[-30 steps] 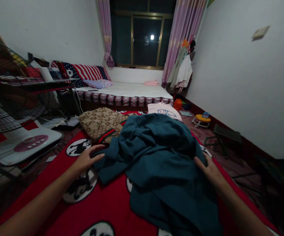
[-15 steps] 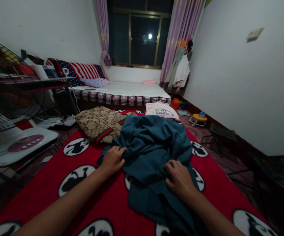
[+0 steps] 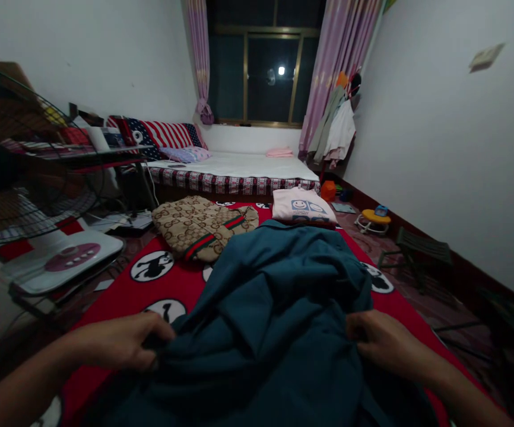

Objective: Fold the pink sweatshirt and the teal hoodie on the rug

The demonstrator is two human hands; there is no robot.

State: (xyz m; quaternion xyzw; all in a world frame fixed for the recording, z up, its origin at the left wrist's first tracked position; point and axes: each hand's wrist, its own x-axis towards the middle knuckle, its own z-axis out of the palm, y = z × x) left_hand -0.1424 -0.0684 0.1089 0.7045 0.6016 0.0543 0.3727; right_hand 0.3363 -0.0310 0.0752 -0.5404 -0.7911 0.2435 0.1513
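Because the left hand (image 3: 126, 341) and right hand (image 3: 384, 344) each hold a pinching grip on opposite sides of the teal cloth (image 3: 266, 314), its width appears supported between them.

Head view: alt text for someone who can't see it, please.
A person's left hand and right hand grip a rumpled teal cloth over a red blanket. Beyond lie a brown patterned cloth and a pink garment.
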